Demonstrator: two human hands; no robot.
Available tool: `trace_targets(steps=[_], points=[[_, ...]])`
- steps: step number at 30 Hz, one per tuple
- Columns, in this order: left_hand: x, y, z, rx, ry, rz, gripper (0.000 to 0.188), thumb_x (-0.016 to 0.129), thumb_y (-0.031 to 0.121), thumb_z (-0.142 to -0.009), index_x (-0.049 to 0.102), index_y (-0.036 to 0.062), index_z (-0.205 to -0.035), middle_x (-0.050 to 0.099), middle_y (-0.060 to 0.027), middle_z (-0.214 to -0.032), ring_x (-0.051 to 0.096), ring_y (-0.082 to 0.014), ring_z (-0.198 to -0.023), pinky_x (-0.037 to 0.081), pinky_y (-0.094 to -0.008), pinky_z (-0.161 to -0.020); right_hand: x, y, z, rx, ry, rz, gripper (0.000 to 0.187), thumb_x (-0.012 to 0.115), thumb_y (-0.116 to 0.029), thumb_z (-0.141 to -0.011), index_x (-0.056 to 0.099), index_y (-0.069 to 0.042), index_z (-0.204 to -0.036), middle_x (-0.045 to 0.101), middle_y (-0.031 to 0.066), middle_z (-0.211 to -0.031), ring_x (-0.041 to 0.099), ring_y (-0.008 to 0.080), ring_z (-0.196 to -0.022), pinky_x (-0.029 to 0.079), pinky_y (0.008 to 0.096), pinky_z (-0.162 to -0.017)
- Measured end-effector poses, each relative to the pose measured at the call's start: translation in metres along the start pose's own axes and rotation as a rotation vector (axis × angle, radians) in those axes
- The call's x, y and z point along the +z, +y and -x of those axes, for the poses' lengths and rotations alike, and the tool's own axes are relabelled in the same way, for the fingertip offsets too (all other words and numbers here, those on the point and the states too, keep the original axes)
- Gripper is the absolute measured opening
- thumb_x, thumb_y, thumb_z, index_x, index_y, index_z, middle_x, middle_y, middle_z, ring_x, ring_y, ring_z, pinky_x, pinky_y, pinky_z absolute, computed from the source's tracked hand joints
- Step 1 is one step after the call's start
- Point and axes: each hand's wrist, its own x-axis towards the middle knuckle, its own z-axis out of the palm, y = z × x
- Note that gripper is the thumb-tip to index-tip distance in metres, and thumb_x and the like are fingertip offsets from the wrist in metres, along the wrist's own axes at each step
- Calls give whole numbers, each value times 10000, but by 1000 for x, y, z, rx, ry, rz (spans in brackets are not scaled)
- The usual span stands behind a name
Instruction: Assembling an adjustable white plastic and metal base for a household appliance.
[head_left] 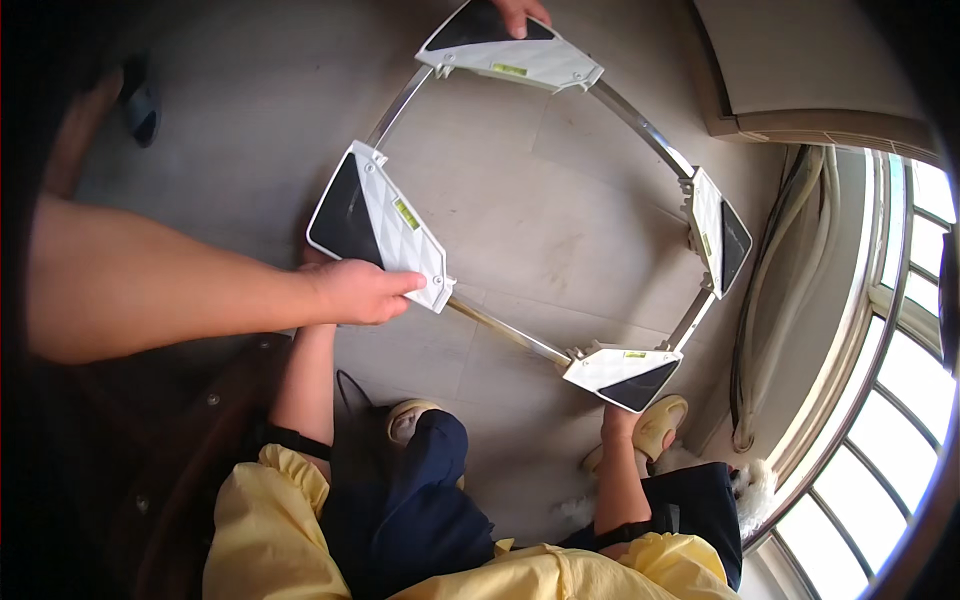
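The frame (640,128), white-and-black corner pieces joined by metal bars, lies before you, over the pale floor (510,200). Your right grip (619,424) meets its near-right corner from below; the fingers are hidden, so I cannot tell how closed it is. Your left grip (314,256), near the left corner, is mostly behind a co-worker's forearm (180,270), its state unclear too. The co-worker's hand (368,291) clasps that corner; another hand (522,14) touches the far one.
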Motion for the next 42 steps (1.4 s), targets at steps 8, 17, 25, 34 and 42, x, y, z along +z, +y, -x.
trace_targets(steps=[8,17,25,34,42], points=[[-1,-61,-39,672,118,-850,215,575,259,-938,525,51,-961,560,9,-870,552,-52,-802,483,-206,-702,-1,8,-40,-348,63,-148,628,709,-29,-796,406,-27,-1346,514,69,-1264,546,203,-1094,508,341,-874],[-66,-206,16,681,56,-258,279,714,120,-772,478,63,-910,447,48,-805,450,-32,-686,453,-193,-677,10,-160,48,-403,-125,-30,494,784,-111,-617,587,-12,-1058,607,49,-979,591,135,-855,488,262,-688],[-74,-113,-31,-2227,718,649,492,643,45,-862,380,-53,-1266,461,-147,-1295,467,-203,-1173,404,-317,-959,11,-286,86,-377,-628,-173,801,760,-327,-617,471,100,-1229,573,202,-1180,573,256,-1055,432,357,-935],[-115,-79,-107,-2291,776,1187,611,592,22,-879,268,4,-1397,241,-125,-1483,310,-250,-1328,361,-364,-1036,19,-315,86,-299,-799,-462,695,646,-229,-762,382,60,-1337,558,168,-1218,533,253,-1163,428,385,-985],[-137,-72,-139,-2139,667,1551,618,634,48,-827,332,44,-1365,306,-112,-1408,343,-235,-1286,390,-387,-984,25,-333,64,-99,-744,-672,484,506,-427,-916,531,-47,-1214,597,141,-1175,555,270,-1115,452,418,-914]])
